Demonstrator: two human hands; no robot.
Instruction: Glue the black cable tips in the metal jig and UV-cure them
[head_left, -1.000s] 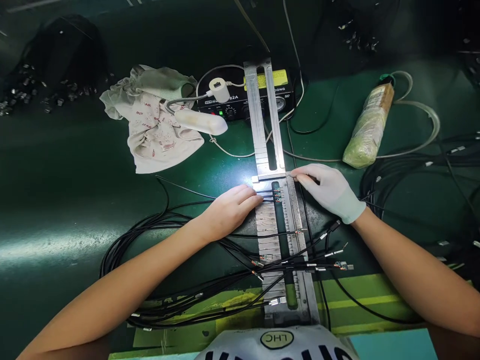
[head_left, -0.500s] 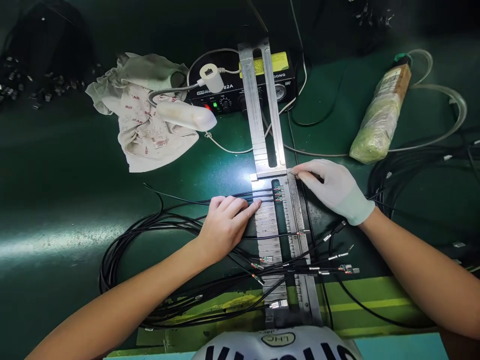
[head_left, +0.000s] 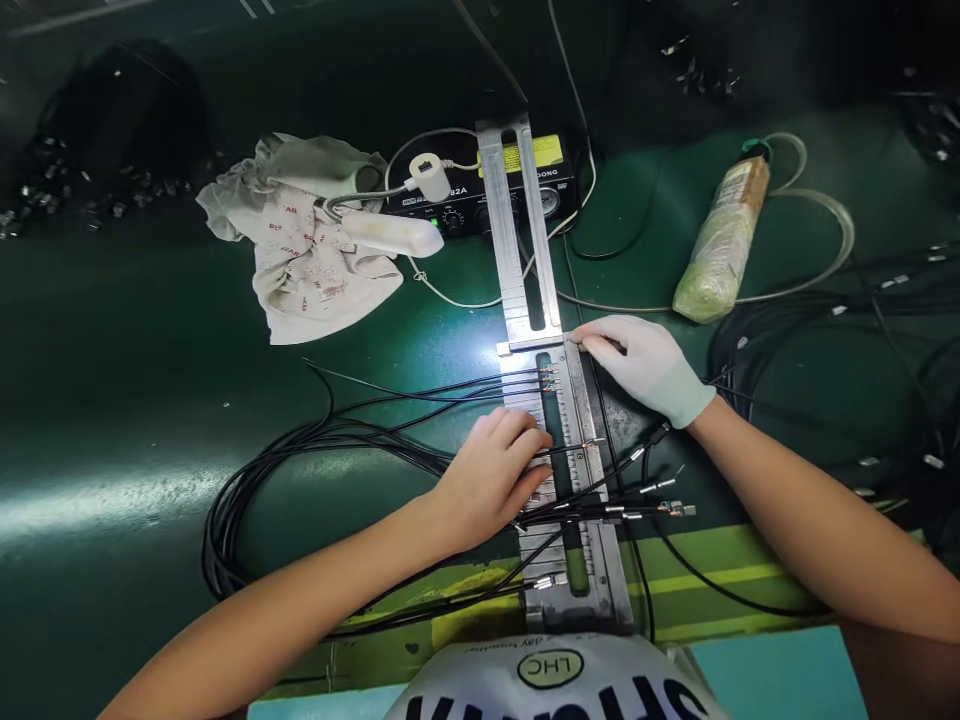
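My left hand, bare, reaches over the slotted metal fixture. Its fingers are curled, with thumb and forefinger apart around a black cable whose stripped end crosses the slot. Farther up the fixture, several black cables lie side by side, their small metal-tipped ends over the slot. My right hand wears a white glove; its thumb and forefinger pinch the fixture's edge beside the crossbar. Below my left hand, more cables with metal connectors lie across the fixture.
Behind the fixture sits a black control box with a knob and gauge. A lit white lamp and a crumpled cloth lie to its left. To the right are a wrapped bottle with a clear tube and more dark cables.
My left hand has moved off the upper cables, toward me and slightly right, to the single lower cable. My right hand keeps its pinch at the fixture. The whole view has shifted slightly.
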